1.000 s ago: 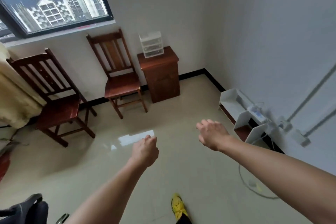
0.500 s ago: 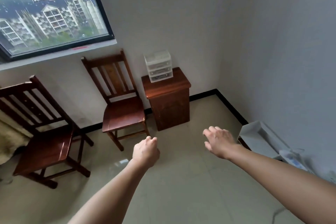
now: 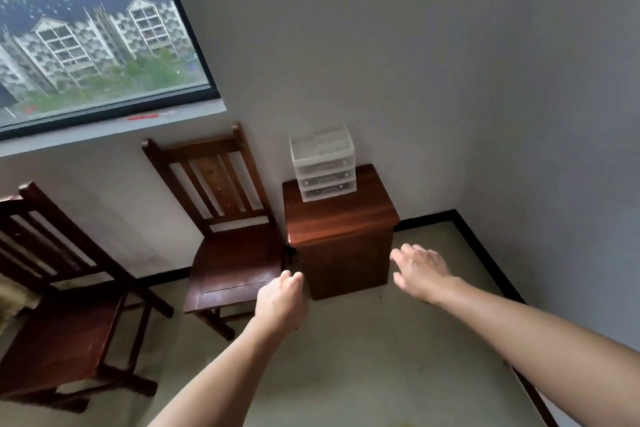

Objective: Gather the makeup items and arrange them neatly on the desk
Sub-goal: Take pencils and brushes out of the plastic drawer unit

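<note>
Both hands are out front holding nothing, so I'd call this the approach. The clear drawer organizer [image 3: 323, 163] sits at the far end of the tabletop [image 3: 341, 218] on the little wooden cabinet [image 3: 346, 267], against the wall. The makeup is probably inside, but the drawers are too blurry to tell. Tip: steady the box with one hand and pull a drawer with the other so it doesn't slide. Left hand [image 3: 282, 302], by the chair [image 3: 232, 263] seat, has fingers curled into a fist; right hand [image 3: 420, 270] is palm down, fingers spread loose.
</note>
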Available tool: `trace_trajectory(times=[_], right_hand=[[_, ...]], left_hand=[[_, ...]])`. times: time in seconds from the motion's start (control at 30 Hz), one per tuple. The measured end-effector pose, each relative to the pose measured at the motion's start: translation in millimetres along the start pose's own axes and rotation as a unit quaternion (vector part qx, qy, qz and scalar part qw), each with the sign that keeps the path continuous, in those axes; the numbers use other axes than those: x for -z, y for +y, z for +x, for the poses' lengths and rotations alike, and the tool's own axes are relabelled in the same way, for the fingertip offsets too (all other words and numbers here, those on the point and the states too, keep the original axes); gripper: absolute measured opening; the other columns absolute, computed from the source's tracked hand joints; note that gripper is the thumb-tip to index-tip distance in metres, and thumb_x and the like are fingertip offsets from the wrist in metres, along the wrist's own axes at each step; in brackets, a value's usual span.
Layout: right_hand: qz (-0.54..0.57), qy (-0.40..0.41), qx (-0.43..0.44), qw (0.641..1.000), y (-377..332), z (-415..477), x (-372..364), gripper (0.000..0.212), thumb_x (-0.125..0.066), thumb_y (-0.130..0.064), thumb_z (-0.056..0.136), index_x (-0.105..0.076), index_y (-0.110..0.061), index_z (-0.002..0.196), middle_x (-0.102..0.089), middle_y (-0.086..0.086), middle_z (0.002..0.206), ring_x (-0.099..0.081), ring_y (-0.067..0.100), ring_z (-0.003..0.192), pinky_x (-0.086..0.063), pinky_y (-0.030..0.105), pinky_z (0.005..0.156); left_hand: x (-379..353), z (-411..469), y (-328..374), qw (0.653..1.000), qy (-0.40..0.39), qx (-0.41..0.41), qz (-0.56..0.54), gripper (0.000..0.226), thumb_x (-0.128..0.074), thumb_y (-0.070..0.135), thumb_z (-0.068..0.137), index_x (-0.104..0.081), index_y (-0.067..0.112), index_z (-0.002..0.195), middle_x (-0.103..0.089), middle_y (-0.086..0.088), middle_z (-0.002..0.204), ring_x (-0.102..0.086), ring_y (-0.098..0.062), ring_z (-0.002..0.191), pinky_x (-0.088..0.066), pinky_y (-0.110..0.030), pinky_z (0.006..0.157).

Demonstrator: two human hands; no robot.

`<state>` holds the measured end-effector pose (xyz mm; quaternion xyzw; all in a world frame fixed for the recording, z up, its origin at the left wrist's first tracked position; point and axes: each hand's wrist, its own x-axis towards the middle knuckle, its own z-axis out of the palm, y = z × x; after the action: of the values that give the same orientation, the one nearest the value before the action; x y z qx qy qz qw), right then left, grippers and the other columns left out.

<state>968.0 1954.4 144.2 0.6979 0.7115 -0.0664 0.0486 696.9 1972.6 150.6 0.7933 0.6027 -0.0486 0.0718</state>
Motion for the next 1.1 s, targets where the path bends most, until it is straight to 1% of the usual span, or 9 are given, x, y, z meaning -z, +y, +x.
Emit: trace_trajectory(times=[0.1,0.33,0.47,0.63,0.73,0.83,0.9,1.0,1.1], right_hand=[[0.001,-0.016,0.003,1.000,11,53,14,0.034,-0.047,-0.036,0.095,-0.051,-0.019,0.125,-0.054,0.003,0.122,-0.052,0.023,0.115,-0.043,0.035,0.089],[0.009,-0.042,0.022,0.999,21,190,6,0.033,-0.049,-0.036,0.094,-0.052,-0.019,0.123,-0.055,0.002,0.120,-0.053,0.023,0.114,-0.045,0.035,0.089],[0.022,-0.047,-0.008,0.999,28,267,3,0.034,-0.048,-0.035,0.094,-0.052,-0.019,0.124,-0.056,0.002,0.120,-0.053,0.024,0.113,-0.045,0.035,0.088],[0.060,-0.055,-0.071,0.994,36,353,17,0.036,-0.048,-0.033,0.095,-0.051,-0.020,0.128,-0.057,0.002,0.124,-0.056,0.025,0.111,-0.047,0.036,0.087],[0.110,-0.073,-0.108,0.985,39,387,13,0.040,-0.051,-0.034,0.093,-0.050,-0.020,0.131,-0.057,0.002,0.126,-0.058,0.026,0.111,-0.049,0.036,0.086],[0.153,-0.103,-0.138,0.973,45,415,-5,0.045,-0.055,-0.033,0.091,-0.049,-0.017,0.133,-0.058,0.007,0.126,-0.058,0.028,0.112,-0.049,0.040,0.091],[0.161,-0.116,-0.156,0.968,50,437,-14,0.045,-0.056,-0.032,0.092,-0.048,-0.014,0.133,-0.060,0.010,0.123,-0.059,0.030,0.110,-0.051,0.041,0.090],[0.178,-0.128,-0.190,0.957,56,468,-25,0.047,-0.057,-0.032,0.094,-0.045,-0.011,0.134,-0.062,0.011,0.118,-0.061,0.031,0.103,-0.053,0.041,0.084],[0.232,-0.142,-0.228,0.935,60,497,-39,0.052,-0.060,-0.034,0.093,-0.043,-0.009,0.135,-0.063,0.011,0.114,-0.062,0.031,0.101,-0.054,0.042,0.081]], left_hand=[[9,40,0,1.000,-0.006,0.013,-0.015,0.016,-0.049,0.030,0.091,-0.052,0.016,0.098,-0.055,-0.003,0.102,-0.060,-0.027,0.098,-0.044,-0.036,0.074],[-1,167,-33,0.998,-0.036,0.032,-0.029,0.020,-0.046,0.030,0.090,-0.054,0.016,0.103,-0.056,-0.004,0.105,-0.059,-0.029,0.101,-0.046,-0.036,0.077],[0,256,-59,0.998,-0.035,0.038,-0.047,0.017,-0.047,0.025,0.089,-0.055,0.017,0.102,-0.057,-0.003,0.102,-0.060,-0.028,0.099,-0.045,-0.034,0.075],[9,356,-86,0.995,-0.064,0.038,-0.061,0.018,-0.048,0.024,0.086,-0.056,0.016,0.100,-0.058,-0.003,0.100,-0.061,-0.028,0.098,-0.048,-0.035,0.074],[9,398,-95,0.990,-0.097,0.051,-0.085,0.022,-0.050,0.027,0.086,-0.057,0.016,0.103,-0.060,-0.003,0.102,-0.061,-0.027,0.098,-0.042,-0.031,0.070],[0,430,-98,0.980,-0.134,0.075,-0.124,0.021,-0.051,0.029,0.085,-0.054,0.014,0.100,-0.064,-0.004,0.101,-0.060,-0.028,0.095,-0.041,-0.032,0.068],[-7,452,-97,0.973,-0.147,0.095,-0.148,0.024,-0.051,0.029,0.085,-0.052,0.013,0.102,-0.065,-0.007,0.103,-0.060,-0.031,0.096,-0.042,-0.032,0.068],[-14,476,-93,0.957,-0.155,0.146,-0.197,0.037,-0.055,0.031,0.086,-0.050,0.011,0.116,-0.064,-0.010,0.111,-0.059,-0.033,0.104,-0.047,-0.035,0.076],[-27,497,-89,0.921,-0.159,0.206,-0.291,0.050,-0.063,0.035,0.084,-0.048,0.012,0.126,-0.064,-0.010,0.116,-0.060,-0.031,0.108,-0.048,-0.033,0.079]])
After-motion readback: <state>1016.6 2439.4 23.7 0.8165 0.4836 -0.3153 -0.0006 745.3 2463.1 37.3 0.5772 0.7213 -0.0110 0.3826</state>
